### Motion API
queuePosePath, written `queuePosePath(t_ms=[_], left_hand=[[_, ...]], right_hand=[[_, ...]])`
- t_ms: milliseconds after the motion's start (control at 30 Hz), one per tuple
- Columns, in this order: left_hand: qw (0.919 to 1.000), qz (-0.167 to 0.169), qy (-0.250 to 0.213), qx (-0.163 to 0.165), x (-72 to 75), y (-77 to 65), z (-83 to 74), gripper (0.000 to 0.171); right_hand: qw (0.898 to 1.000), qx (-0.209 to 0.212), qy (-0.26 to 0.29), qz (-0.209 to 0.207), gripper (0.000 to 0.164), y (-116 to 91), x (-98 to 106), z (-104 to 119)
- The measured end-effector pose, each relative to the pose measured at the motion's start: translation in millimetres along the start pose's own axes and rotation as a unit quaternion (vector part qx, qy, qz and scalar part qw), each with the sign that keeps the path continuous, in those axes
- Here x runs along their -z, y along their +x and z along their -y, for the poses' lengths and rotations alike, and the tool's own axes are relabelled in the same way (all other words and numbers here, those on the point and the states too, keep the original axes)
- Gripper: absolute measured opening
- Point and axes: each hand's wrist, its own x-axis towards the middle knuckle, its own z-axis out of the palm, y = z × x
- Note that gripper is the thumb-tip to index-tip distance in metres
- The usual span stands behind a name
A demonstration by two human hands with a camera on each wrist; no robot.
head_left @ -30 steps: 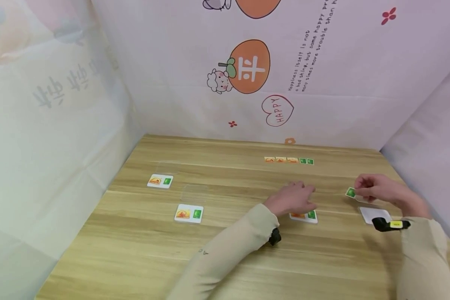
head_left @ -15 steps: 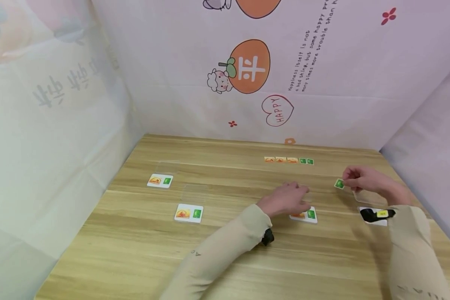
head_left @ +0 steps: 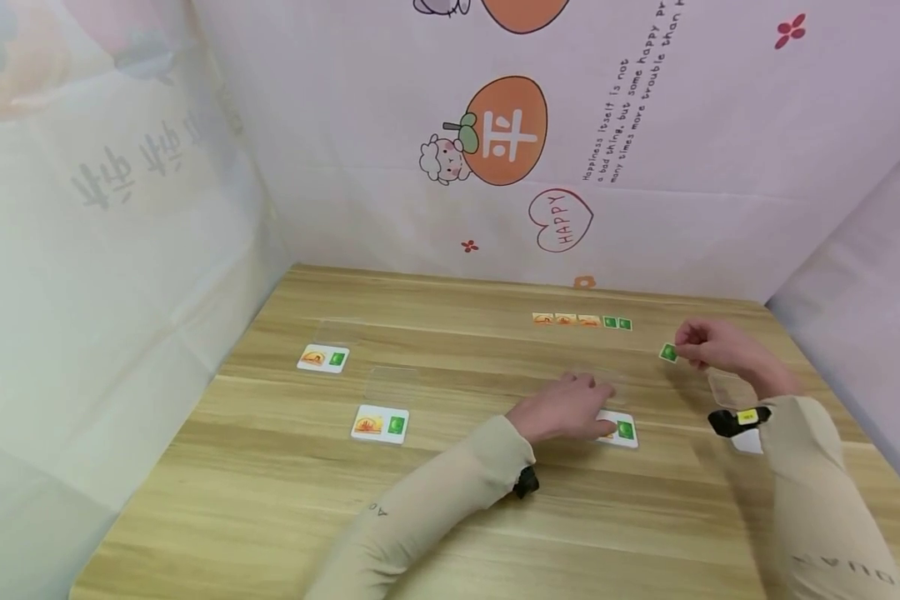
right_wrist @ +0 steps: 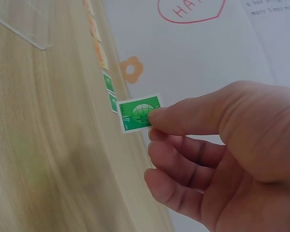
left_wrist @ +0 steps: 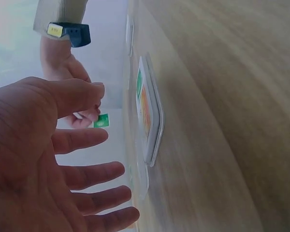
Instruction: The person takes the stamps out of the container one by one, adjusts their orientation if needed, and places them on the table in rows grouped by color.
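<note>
My right hand pinches a green stamp with a white border and a globe print, between thumb and forefinger. It is above the table at the right. My left hand hovers with fingers spread and relaxed, holding nothing. Just beyond its thumb lies a white card bearing an orange stamp and a green stamp, partly hidden by the hand in the head view. A clear plastic cover lies behind that card. Under my right wrist is another white card, mostly hidden, with a clear cover behind it.
Orange stamps and green stamps lie in a row near the table's back edge. Two more stamped white cards lie at left, each with a clear cover behind. A printed cloth wall bounds the back and sides.
My right hand has moved leftward and away from me with the green stamp, off the white card at the right. My left hand has drifted slightly left, uncovering more of its card.
</note>
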Motion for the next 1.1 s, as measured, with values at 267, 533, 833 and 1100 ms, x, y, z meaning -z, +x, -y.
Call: queuePosePath(t_ms=[267, 533, 833, 1100], left_hand=[[0.9999, -0.004, 0.010, -0.007, -1.7, -10.7, 0.8, 0.056], [0.9993, -0.004, 0.032, -0.017, -4.2, -18.1, 0.8, 0.048], [0.9979, -0.005, 0.061, -0.019, -4.2, -24.7, 7.7, 0.052], [0.9984, 0.000, 0.054, -0.014, -2.0, -30.8, 13.0, 0.050]], right_hand=[[1.000, 0.000, -0.010, 0.007, 0.015, 14, -4, -5], [1.000, -0.012, -0.011, 0.014, 0.015, 22, -5, -6], [1.000, -0.007, -0.020, 0.023, 0.014, 33, -2, -4], [0.999, -0.008, -0.029, 0.040, 0.013, 44, -1, -7]])
